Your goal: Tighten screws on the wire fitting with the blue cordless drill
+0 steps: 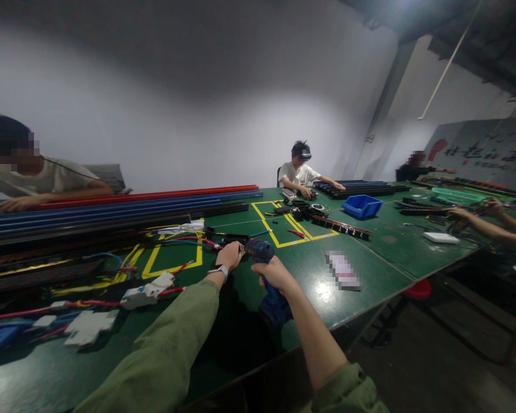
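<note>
My right hand (276, 274) is wrapped round the grip of a blue cordless drill (276, 310), whose head points left, away from me. Close to the drill's front end, my left hand (230, 256) has its fingers pressed together at a small part. What the left fingers grip is too small to make out. Just beyond that hand lies a dark strip (229, 237) with red and blue wires beside it. White switch blocks (148, 291) joined to red cables sit left of my left arm.
Long red, blue and black bars (155, 207) line the table's far left. A blue bin (361, 206) stands right of centre, and a phone-like flat object (343, 271) lies nearer. Co-workers sit across the table and at the right. Yellow tape (279, 244) marks the green tabletop (387, 252).
</note>
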Tool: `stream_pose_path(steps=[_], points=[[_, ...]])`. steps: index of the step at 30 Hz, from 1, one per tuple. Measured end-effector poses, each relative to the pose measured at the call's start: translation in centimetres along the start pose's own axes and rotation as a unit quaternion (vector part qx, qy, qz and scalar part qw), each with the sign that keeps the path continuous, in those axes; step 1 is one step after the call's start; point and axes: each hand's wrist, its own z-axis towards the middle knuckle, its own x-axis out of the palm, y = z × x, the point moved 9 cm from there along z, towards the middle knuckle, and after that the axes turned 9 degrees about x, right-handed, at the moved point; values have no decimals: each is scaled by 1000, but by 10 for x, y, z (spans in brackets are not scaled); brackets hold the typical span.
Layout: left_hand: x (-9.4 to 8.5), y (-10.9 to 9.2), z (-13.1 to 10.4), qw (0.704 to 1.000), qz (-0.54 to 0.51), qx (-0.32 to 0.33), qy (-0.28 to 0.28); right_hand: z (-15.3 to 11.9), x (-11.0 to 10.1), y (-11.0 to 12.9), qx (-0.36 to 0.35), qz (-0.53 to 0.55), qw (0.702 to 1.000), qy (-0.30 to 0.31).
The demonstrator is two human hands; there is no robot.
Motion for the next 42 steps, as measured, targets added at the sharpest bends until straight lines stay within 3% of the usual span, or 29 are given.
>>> stream_pose_path(steps=[42], points=[[-8, -6, -4, 1000, -3, -19, 15, -1, 0, -1, 6, 6, 1000, 0]])
